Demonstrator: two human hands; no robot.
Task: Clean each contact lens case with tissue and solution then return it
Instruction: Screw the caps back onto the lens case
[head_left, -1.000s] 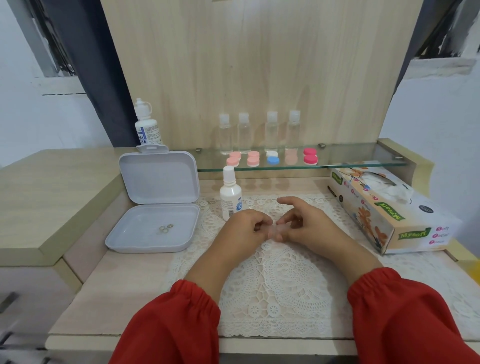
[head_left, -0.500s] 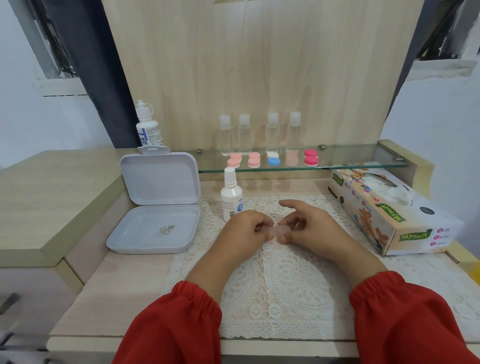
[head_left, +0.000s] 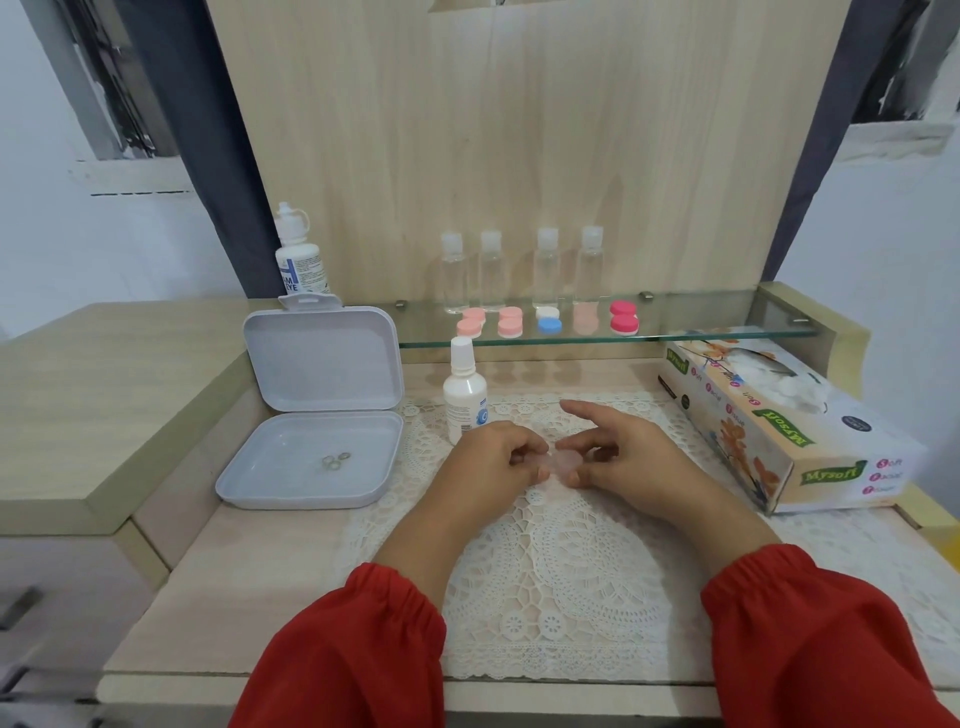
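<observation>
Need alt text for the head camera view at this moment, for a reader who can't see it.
Both hands, the left hand and right hand, hold a small translucent pink lens case between them over a lace mat. A white spray bottle and open grey box stand to the left, a tissue box to the right, and more lens cases on a glass shelf behind.

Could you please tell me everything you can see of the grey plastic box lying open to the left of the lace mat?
The grey plastic box is a flat hinged case with rounded corners, pale grey and matte. It lies open: the lid stands nearly upright at the back, with a small latch tab on its top edge, and the shallow base sits flat on the desk. A few small rings lie in the base, right of centre. The base's right edge lies at the lace mat. Neither hand touches it.
</observation>
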